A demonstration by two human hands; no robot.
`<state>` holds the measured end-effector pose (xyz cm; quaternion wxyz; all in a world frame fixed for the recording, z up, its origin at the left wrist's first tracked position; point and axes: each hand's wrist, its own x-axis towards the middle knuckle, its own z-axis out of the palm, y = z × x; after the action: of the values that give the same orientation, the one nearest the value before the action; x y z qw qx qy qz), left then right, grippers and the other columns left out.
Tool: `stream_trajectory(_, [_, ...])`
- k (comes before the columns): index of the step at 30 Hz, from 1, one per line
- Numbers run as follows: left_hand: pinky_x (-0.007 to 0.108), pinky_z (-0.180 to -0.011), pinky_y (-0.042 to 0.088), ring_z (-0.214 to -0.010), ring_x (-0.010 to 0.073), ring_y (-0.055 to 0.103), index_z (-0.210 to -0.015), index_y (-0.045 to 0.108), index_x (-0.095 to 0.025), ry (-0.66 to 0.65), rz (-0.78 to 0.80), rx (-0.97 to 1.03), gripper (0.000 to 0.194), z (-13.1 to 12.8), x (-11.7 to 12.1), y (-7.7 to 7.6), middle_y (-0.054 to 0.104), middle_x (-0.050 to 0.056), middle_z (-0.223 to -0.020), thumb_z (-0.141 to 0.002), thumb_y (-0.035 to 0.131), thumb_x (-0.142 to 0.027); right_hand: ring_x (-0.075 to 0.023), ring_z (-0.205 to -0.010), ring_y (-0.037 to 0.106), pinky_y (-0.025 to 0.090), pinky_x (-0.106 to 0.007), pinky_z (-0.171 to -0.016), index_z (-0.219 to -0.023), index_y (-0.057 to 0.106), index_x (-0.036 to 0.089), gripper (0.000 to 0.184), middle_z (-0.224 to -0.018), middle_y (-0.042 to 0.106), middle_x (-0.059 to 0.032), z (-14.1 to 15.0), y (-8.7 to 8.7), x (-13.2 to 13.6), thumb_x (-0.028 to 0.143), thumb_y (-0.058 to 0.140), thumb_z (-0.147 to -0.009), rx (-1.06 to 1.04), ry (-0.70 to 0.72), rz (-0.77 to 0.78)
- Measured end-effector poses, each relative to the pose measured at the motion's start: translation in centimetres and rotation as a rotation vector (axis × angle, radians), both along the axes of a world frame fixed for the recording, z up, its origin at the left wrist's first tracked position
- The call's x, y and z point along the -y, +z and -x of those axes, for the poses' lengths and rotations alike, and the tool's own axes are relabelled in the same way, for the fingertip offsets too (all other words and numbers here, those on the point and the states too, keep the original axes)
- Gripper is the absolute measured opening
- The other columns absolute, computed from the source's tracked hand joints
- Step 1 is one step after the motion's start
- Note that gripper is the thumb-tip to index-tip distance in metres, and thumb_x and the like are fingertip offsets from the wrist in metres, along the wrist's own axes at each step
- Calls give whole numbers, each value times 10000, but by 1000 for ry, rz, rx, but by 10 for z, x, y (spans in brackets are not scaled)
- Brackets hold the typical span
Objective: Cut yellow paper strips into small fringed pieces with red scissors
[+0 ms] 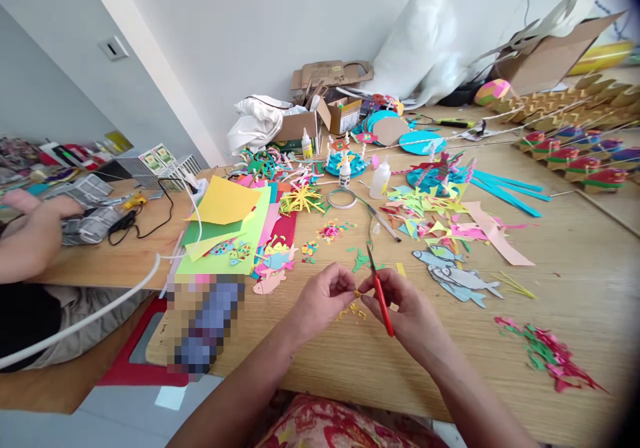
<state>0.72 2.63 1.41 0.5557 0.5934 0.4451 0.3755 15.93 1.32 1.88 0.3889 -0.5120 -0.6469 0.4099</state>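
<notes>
My left hand (324, 299) is closed in a pinch on a tiny piece of yellow paper (357, 294). Red-handled scissors (383, 307) are held in my right hand (407, 308), blades pointing away from me; its thumb and a fingertip also meet at the yellow piece. Beneath the hands lie small yellow paper scraps (354, 313). Just beyond them are green paper cutouts (361, 260) and a little yellow strip (401, 270). Small heaps of pink bits (330, 231) and mixed-colour dots (309, 252) sit further out.
Coloured paper sheets (225, 201) and paper fish (273, 281) lie to the left. Grey-blue fish cutouts (455, 278) and pink-green scraps (550, 355) are on the right. Glue bottles (381, 180), a tape ring (342, 199) and a pen (385, 223) stand or lie beyond. Another person's arm (30, 241) shows at left.
</notes>
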Motion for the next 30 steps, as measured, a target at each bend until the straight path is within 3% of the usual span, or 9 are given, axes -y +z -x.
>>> stream_trajectory(7, [183, -612, 406, -638, 81, 477, -719, 486, -166, 18, -98, -168, 73, -1, 3, 0, 497, -37, -666, -710, 522, -103, -111, -500, 451, 374, -213, -473, -686, 470, 212, 24, -565, 497, 35, 3, 2, 0, 227, 482, -701, 178, -21, -90])
stream_trajectory(15, [223, -716, 440, -749, 113, 544, -908, 549, -148, -29, -30, -106, 162, -2, 4, -5, 580, 22, -815, -752, 512, -169, -131, -550, 503, 415, -234, -521, -718, 461, 211, 50, -599, 522, 21, 1, -2, 1, 254, 485, -723, 21, -72, -36])
stream_trajectory(18, [205, -665, 419, -712, 108, 515, -845, 570, -140, -67, -70, -187, 133, -2, 6, -1, 568, 11, -762, -792, 473, -213, -134, -566, 511, 423, -237, -538, -724, 464, 211, 57, -615, 531, 18, 2, -3, 2, 257, 497, -725, -28, -89, -11])
stream_trajectory(22, [188, -580, 364, -625, 95, 448, -714, 558, -140, -24, -143, -300, 112, -4, 7, 4, 496, -20, -642, -777, 471, -174, -132, -565, 505, 421, -238, -538, -729, 473, 206, 54, -621, 532, 18, 3, -4, 2, 240, 513, -716, -60, -94, -1])
stream_trajectory(30, [194, -596, 367, -632, 106, 474, -672, 556, -143, -61, -185, -351, 141, -4, 7, 5, 514, -16, -631, -775, 467, -180, -131, -571, 501, 408, -239, -537, -726, 458, 204, 70, -634, 532, 14, 2, -1, 3, 245, 512, -712, -76, -65, 19])
